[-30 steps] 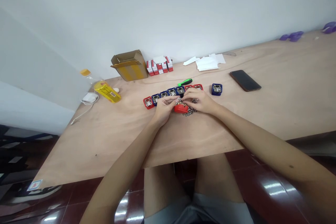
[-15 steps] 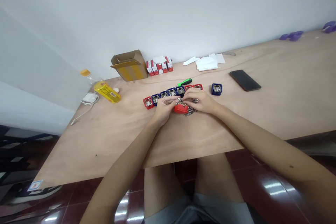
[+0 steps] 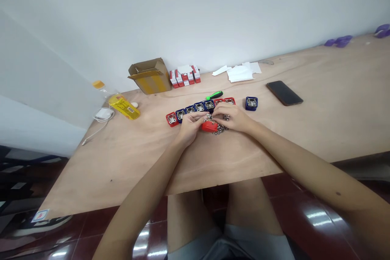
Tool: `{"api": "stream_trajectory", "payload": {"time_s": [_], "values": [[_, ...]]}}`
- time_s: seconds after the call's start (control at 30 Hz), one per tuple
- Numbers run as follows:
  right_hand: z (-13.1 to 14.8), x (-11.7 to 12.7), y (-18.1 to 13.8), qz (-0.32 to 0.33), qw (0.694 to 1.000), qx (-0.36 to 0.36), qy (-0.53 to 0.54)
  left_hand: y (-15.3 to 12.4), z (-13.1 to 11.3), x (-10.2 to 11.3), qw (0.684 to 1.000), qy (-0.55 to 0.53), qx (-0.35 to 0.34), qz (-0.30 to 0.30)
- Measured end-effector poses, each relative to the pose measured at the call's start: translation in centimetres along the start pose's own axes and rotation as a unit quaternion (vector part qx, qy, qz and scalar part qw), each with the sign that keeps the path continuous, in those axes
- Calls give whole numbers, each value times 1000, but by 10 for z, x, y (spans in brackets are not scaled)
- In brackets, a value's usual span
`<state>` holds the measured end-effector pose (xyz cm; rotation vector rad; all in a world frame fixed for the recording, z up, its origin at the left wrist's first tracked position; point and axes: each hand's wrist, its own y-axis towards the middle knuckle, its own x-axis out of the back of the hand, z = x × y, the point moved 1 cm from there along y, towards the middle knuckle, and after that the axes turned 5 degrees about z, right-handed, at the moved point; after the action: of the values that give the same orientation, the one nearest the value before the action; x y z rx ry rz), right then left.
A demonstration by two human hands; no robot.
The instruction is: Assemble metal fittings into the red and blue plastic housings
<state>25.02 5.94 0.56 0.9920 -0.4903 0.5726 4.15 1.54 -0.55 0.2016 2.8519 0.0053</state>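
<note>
Close together at the table's middle, my left hand (image 3: 189, 128) and my right hand (image 3: 230, 116) meet over a small red block-like piece (image 3: 209, 126) with a metal fitting (image 3: 208, 117) at its top. Thumb and fingers of my left hand are closed at the fitting's left side. From the right, my right fingertips pinch at the same fitting, partly hiding it. Loose metal chain (image 3: 222, 129) lies under my right palm. Just behind my hands runs a row of blue blocks (image 3: 190, 109) and red blocks (image 3: 172, 118) with metal fittings on top.
A green-and-black screwdriver (image 3: 215, 95) lies behind the row. One blue block (image 3: 251, 103) and a phone (image 3: 284, 93) are to the right. Farther back stand a cardboard box (image 3: 152, 81), small red-and-white boxes (image 3: 185, 77) and white papers (image 3: 240, 73). A yellow-labelled bottle (image 3: 124, 106) lies left beside a white charger (image 3: 104, 113).
Almost nothing differs. My right fingers have shifted very slightly at the metal fitting; the red piece and both arms stay in place.
</note>
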Motion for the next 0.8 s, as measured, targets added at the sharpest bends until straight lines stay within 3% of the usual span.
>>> {"api": "stream_trajectory", "payload": {"time_s": [0.8], "values": [[17,-7,3,-87,995,-20,37,-5,-4,-1,996,-80,27,14]]}}
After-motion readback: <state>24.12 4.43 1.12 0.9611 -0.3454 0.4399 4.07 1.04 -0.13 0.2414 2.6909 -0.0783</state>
